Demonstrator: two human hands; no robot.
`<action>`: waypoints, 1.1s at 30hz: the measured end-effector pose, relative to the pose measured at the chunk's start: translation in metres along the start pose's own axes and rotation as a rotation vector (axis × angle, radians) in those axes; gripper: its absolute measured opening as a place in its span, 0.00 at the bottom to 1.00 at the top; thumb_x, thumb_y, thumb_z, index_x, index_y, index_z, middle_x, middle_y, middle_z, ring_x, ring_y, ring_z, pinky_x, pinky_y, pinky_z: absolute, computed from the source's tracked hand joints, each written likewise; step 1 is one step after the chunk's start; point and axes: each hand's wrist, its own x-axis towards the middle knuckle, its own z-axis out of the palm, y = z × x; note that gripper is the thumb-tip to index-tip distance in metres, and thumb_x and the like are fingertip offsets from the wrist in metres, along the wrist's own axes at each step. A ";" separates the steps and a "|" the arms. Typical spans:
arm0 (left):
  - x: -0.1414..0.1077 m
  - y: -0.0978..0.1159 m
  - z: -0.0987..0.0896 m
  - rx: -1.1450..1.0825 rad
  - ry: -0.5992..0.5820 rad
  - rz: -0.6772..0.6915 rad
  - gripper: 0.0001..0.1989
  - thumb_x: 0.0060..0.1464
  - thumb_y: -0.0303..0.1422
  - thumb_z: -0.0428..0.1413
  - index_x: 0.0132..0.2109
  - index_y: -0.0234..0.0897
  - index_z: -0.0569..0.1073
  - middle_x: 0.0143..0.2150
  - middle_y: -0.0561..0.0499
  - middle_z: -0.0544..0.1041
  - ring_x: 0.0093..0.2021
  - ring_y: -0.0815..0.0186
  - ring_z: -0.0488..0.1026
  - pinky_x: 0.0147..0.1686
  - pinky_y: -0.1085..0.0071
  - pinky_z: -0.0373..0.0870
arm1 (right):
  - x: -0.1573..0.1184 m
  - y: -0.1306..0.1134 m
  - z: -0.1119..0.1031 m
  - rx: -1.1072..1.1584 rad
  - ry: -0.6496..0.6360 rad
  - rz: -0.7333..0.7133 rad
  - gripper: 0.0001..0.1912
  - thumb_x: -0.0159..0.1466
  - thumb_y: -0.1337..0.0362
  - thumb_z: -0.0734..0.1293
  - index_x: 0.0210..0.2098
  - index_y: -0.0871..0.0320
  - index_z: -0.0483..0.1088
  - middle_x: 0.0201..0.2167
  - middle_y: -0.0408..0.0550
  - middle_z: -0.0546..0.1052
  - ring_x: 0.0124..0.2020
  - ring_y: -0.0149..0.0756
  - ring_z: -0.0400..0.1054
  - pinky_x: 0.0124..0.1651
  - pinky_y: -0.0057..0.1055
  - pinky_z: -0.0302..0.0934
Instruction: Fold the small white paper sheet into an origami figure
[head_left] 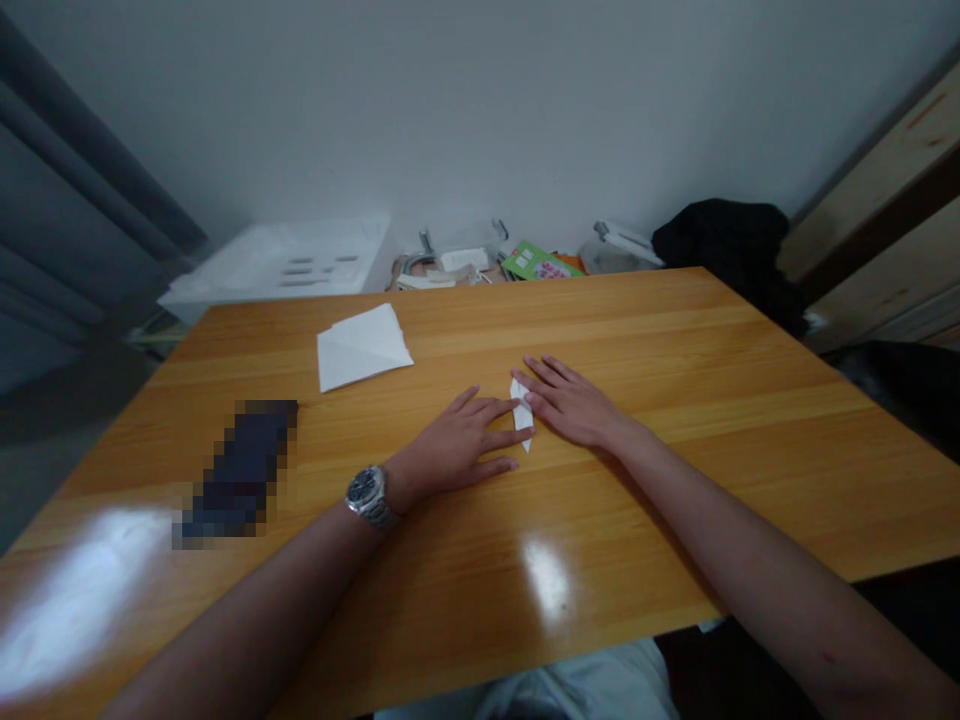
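Note:
A small folded piece of white paper (523,418) lies on the wooden table, narrow and pointed at its near end. From the left, my left hand (466,440) rests with its fingers spread, two fingertips on the paper. A metal wristwatch (367,492) is on that wrist. My right hand (571,400) lies flat on the table at the paper's right side, its fingers stretched out and touching the paper's edge. The fingers cover part of the paper.
White sheets of paper (364,348) lie at the table's back left. A dark pixelated object (244,470) is on the left. Beyond the wooden table (637,330) stand a white bin (300,260), a green booklet (536,262) and a black bag or cloth (720,235).

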 end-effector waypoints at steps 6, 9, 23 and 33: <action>-0.003 -0.005 -0.001 -0.055 -0.011 0.052 0.22 0.67 0.47 0.51 0.65 0.56 0.69 0.74 0.45 0.56 0.70 0.49 0.58 0.68 0.40 0.50 | 0.000 0.000 0.000 0.040 0.003 0.020 0.33 0.74 0.44 0.46 0.71 0.50 0.56 0.74 0.46 0.52 0.75 0.46 0.41 0.75 0.50 0.41; -0.003 -0.005 -0.002 -0.060 -0.017 0.054 0.22 0.67 0.46 0.51 0.65 0.55 0.69 0.74 0.46 0.55 0.70 0.49 0.57 0.68 0.40 0.49 | 0.000 0.000 0.002 0.028 0.016 0.011 0.32 0.75 0.45 0.47 0.72 0.51 0.56 0.74 0.48 0.52 0.75 0.47 0.41 0.75 0.49 0.41; -0.002 -0.006 0.002 -0.104 0.008 0.122 0.24 0.68 0.45 0.51 0.66 0.46 0.68 0.69 0.43 0.67 0.70 0.54 0.61 0.71 0.48 0.51 | 0.002 0.005 0.005 -0.038 0.039 -0.038 0.30 0.75 0.48 0.52 0.72 0.50 0.56 0.74 0.47 0.52 0.75 0.47 0.43 0.74 0.49 0.44; -0.002 -0.003 -0.004 -0.184 -0.013 0.054 0.24 0.68 0.46 0.51 0.64 0.42 0.70 0.67 0.42 0.69 0.68 0.57 0.65 0.71 0.49 0.50 | 0.003 0.005 0.005 -0.051 0.015 -0.021 0.30 0.75 0.48 0.51 0.72 0.51 0.55 0.74 0.49 0.51 0.75 0.47 0.42 0.74 0.48 0.43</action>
